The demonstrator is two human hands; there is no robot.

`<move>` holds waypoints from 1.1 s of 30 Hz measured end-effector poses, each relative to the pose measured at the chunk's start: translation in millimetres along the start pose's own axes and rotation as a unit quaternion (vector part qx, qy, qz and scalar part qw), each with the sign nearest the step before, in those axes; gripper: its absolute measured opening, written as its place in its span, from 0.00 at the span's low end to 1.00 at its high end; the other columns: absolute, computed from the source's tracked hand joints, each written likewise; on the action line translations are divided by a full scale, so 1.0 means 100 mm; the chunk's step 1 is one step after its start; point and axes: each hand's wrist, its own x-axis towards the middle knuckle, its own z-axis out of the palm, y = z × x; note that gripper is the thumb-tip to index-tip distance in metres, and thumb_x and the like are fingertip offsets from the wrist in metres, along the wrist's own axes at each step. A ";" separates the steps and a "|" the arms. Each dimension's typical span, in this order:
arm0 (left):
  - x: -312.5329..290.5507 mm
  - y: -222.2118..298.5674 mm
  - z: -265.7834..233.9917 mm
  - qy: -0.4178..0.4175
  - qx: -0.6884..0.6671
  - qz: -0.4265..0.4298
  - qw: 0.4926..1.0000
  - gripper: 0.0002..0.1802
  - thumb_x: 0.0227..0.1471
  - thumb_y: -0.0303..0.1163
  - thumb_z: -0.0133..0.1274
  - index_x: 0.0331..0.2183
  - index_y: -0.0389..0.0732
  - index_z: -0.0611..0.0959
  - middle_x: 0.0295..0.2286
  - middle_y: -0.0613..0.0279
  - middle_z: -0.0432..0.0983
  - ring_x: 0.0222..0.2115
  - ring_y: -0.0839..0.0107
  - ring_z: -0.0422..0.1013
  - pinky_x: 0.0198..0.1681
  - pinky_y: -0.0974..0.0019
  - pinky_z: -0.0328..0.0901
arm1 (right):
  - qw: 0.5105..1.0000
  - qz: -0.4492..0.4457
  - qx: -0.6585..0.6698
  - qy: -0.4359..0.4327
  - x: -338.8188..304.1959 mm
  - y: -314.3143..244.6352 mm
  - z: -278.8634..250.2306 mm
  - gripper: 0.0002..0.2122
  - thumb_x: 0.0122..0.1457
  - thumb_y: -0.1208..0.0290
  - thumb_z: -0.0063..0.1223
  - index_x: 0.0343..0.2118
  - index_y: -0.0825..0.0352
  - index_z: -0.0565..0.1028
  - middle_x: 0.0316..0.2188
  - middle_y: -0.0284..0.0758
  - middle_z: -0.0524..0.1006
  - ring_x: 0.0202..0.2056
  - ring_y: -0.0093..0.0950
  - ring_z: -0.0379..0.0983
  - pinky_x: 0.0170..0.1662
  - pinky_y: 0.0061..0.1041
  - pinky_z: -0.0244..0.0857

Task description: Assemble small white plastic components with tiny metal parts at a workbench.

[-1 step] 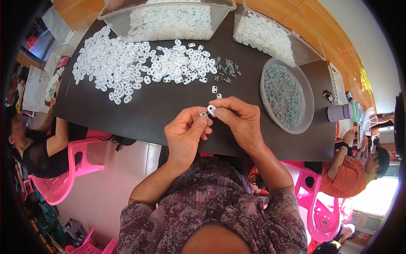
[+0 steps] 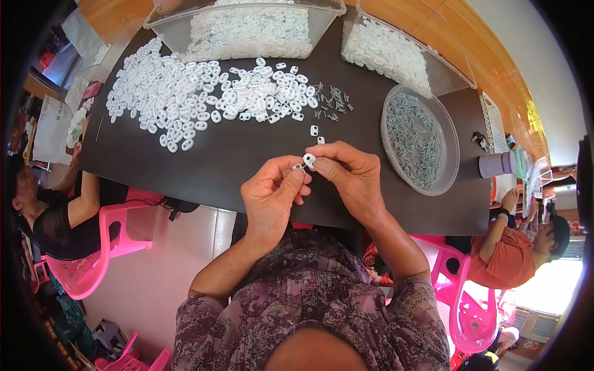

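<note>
Over the dark table point(image 2: 210, 161), the left hand point(image 2: 270, 195) pinches a small white piece point(image 2: 297, 167) at its fingertips; just beside it, a white oval piece point(image 2: 310, 159) is clamped between the right hand's point(image 2: 357, 180) thumb and forefinger. Whether the pieces touch is unclear.

Workshop for small-parts assembly, by look of it (pink plastic chairs point(image 2: 102, 241) and pale floor point(image 2: 161, 272) lend homely note). Dark bench point(image 2: 204, 170) spans middle. Loose white plastic pieces point(image 2: 158, 89) heaped at 10 o'clock; more in clear bin point(image 2: 167, 40) near 12 and second bin point(image 2: 451, 71) at 1. Round tub point(image 2: 456, 145) at 2 o'clock, full of grey screw-like parts point(image 2: 411, 139). Other people seated: one person point(image 2: 62, 226) at 9, another point(image 2: 504, 263) between 3 and 4.
</note>
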 end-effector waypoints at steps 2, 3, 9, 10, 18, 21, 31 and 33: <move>-0.01 -0.01 -0.01 0.002 0.001 0.002 1.000 0.09 0.53 0.25 0.50 0.37 0.30 0.77 0.26 0.58 0.76 0.22 0.77 0.70 0.23 0.76 0.65 | 1.000 -0.004 -0.009 0.003 -0.01 -0.02 0.03 0.08 0.53 0.82 0.52 0.36 0.72 0.77 0.28 0.30 0.75 0.31 0.16 0.69 0.36 0.17 0.62; -0.01 -0.02 -0.02 0.000 -0.001 0.004 1.000 0.10 0.53 0.25 0.50 0.38 0.30 0.76 0.26 0.58 0.76 0.22 0.77 0.70 0.23 0.76 0.65 | 0.999 -0.013 -0.028 0.006 -0.02 -0.03 0.04 0.08 0.53 0.82 0.52 0.36 0.72 0.77 0.28 0.31 0.75 0.31 0.16 0.69 0.36 0.17 0.62; -0.04 -0.03 -0.02 -0.004 0.005 0.038 0.999 0.12 0.54 0.24 0.49 0.42 0.30 0.74 0.27 0.59 0.75 0.23 0.78 0.70 0.24 0.77 0.66 | 0.995 -0.054 -0.089 0.000 -0.04 -0.01 0.08 0.08 0.53 0.83 0.51 0.36 0.71 0.77 0.28 0.31 0.74 0.31 0.17 0.69 0.35 0.16 0.62; -0.03 -0.04 -0.03 -0.006 0.007 0.049 0.999 0.13 0.54 0.24 0.49 0.43 0.31 0.74 0.27 0.60 0.75 0.23 0.78 0.70 0.24 0.77 0.66 | 0.994 -0.061 -0.089 0.003 -0.05 -0.01 0.09 0.08 0.53 0.83 0.51 0.36 0.70 0.77 0.28 0.31 0.74 0.31 0.17 0.69 0.35 0.16 0.62; -0.03 -0.06 0.01 -0.009 0.000 0.076 0.997 0.14 0.55 0.23 0.48 0.44 0.32 0.73 0.26 0.62 0.74 0.24 0.79 0.69 0.25 0.78 0.65 | 0.995 -0.051 -0.090 0.004 -0.07 0.02 0.09 0.08 0.52 0.83 0.51 0.36 0.71 0.76 0.29 0.32 0.73 0.31 0.18 0.69 0.35 0.17 0.63; -0.02 -0.08 0.01 -0.013 -0.018 0.072 0.997 0.14 0.55 0.22 0.47 0.44 0.32 0.73 0.26 0.63 0.73 0.24 0.81 0.68 0.26 0.78 0.64 | 0.979 -0.126 -0.160 -0.009 -0.05 0.04 0.06 0.10 0.51 0.84 0.52 0.38 0.70 0.75 0.29 0.33 0.73 0.31 0.19 0.68 0.34 0.17 0.63; 0.02 0.01 0.06 0.008 -0.085 0.051 0.995 0.14 0.52 0.19 0.48 0.42 0.27 0.74 0.32 0.53 0.77 0.32 0.72 0.74 0.38 0.73 0.68 | 0.946 -0.220 -0.234 0.054 -0.10 0.00 0.18 0.18 0.39 0.84 0.58 0.38 0.69 0.75 0.30 0.36 0.73 0.28 0.31 0.68 0.29 0.26 0.63; -0.01 0.01 0.07 0.013 -0.092 0.049 0.994 0.14 0.52 0.20 0.49 0.42 0.27 0.74 0.32 0.53 0.77 0.32 0.72 0.74 0.38 0.73 0.68 | 0.942 -0.231 -0.234 0.061 -0.11 0.03 0.19 0.18 0.39 0.84 0.59 0.38 0.68 0.75 0.30 0.36 0.73 0.28 0.31 0.68 0.29 0.26 0.63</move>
